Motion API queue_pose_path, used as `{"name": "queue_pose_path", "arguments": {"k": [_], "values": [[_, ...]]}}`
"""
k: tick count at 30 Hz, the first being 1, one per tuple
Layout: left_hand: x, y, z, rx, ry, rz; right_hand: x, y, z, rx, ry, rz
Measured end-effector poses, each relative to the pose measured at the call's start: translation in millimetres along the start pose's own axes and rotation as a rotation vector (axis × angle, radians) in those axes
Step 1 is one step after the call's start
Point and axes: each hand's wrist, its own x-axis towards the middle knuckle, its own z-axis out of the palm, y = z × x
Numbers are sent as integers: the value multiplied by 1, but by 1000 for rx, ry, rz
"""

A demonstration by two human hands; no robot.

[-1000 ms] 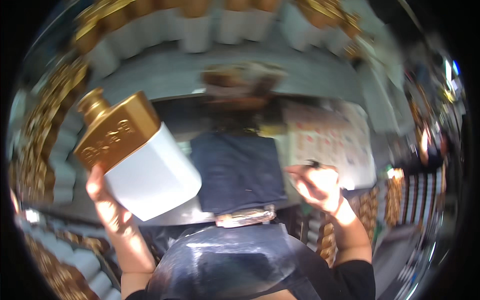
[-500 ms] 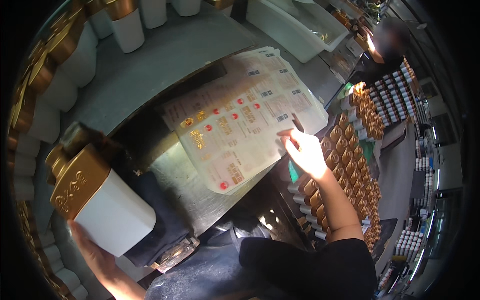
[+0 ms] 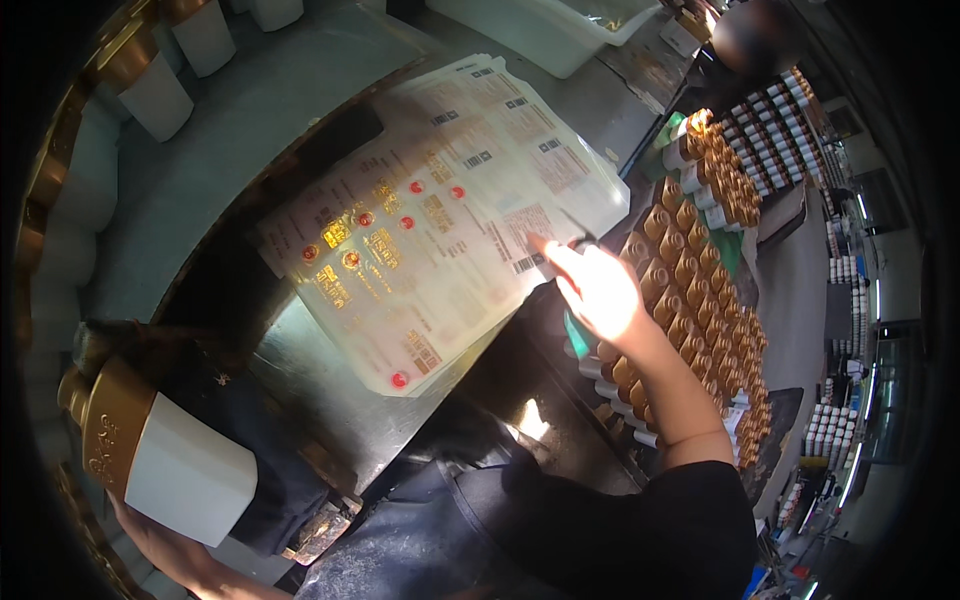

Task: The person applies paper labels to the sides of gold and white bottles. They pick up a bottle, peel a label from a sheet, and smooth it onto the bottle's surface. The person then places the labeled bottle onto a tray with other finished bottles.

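Note:
At the lower left, a white bottle (image 3: 195,470) with a gold shoulder and cap lies tilted over a dark cloth-covered support (image 3: 225,405). My left hand (image 3: 150,545) holds the bottle from its lower side; most of its fingers are hidden behind it. A stack of clear label sheets (image 3: 400,330) with gold and red prints lies on the metal table. At the sheet's right side, my right hand (image 3: 605,290) is closed on the edge of a clear label (image 3: 523,235) with small print and a barcode. The label's outline is hard to make out.
Rows of small gold-capped bottles (image 3: 675,265) stand to the right of my forearm. White bottles with gold tops (image 3: 158,95) line the left edge. At the back is a white tub (image 3: 530,35). Another person (image 3: 755,40) is at the far right.
The view has shifted, so sheets and bottle appear farther left. The label at my right fingers has come away from its row toward me. The bottle remains in my left hand.

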Motion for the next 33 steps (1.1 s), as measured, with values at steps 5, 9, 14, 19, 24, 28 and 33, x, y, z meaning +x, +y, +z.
{"name": "queue_pose_path", "arguments": {"k": [5,9,14,19,24,28,33], "values": [[-14,3,1,-146,-120,-41,-6,15,-1,-168,-123,234],[-1,-22,-18,-95,-89,-122,-26,20,4,-11,53,533],[-20,2,-12,-114,-169,-192,-28,50,31,909,217,962],[-17,-11,-23,-199,-275,-186,-4,51,36,1050,30,1121],[-9,-5,-18,74,-341,412,-33,52,45,1310,219,962],[4,18,-5,42,-190,752,-38,18,-13,30,370,443],[-33,20,-19,722,-574,1053,10,-48,-55,-441,257,165]]}}
